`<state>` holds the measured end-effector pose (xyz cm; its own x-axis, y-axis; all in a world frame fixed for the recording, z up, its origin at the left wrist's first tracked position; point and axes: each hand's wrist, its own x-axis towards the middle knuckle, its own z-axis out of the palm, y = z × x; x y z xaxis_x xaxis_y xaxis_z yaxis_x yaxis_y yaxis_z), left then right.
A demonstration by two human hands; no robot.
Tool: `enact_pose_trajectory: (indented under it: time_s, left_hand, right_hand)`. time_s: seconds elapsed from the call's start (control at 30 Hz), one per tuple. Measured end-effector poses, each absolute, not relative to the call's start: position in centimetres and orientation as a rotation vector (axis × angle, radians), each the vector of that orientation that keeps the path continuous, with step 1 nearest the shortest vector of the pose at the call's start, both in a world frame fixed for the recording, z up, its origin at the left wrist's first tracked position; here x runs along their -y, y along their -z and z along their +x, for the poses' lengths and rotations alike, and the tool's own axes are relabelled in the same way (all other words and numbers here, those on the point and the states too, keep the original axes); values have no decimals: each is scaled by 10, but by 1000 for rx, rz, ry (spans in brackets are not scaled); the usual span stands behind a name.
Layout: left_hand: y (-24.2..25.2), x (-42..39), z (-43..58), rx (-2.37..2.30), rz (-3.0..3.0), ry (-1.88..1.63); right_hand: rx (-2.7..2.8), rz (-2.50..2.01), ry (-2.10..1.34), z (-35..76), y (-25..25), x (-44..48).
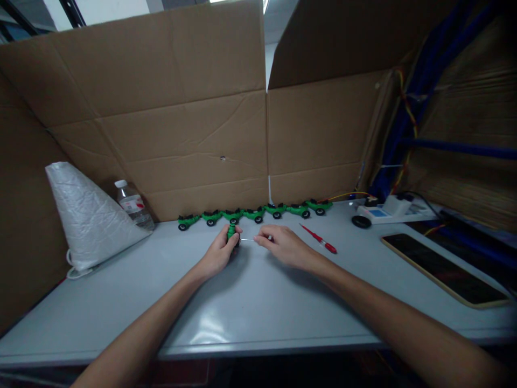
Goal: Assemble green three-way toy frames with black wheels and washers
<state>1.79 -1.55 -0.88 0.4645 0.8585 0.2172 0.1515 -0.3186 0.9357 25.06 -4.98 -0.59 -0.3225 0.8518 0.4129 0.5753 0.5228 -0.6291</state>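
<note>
My left hand (pixel 220 251) is closed around a small green toy vehicle (pixel 231 231), most of it hidden by the fingers. My right hand (pixel 285 245) grips a screwdriver whose thin metal shaft (pixel 247 240) points left and meets the side of the toy; its handle is covered by my fingers. Behind my hands, a row of several green toy vehicles (pixel 254 214) with black wheels stands along the back of the table. To the right of my right hand lies a red screwdriver (pixel 321 240) with a partly clear handle.
Cardboard panels (pixel 194 134) wall in the table (pixel 226 323). On the left stand a white wrapped bag (pixel 91 221) and a plastic bottle (pixel 135 205). A phone (pixel 442 269), a power strip (pixel 390 212) with cables and a round black object (pixel 361 221) lie on the right.
</note>
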Motion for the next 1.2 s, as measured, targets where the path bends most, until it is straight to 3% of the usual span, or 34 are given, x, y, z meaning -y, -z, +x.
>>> enact_pose_trajectory:
  time_s: [1.2]
  left_hand:
    - [16,14,16,-861,1834,-867]
  right_hand:
    - [2090,-1143,-427,252,7,53]
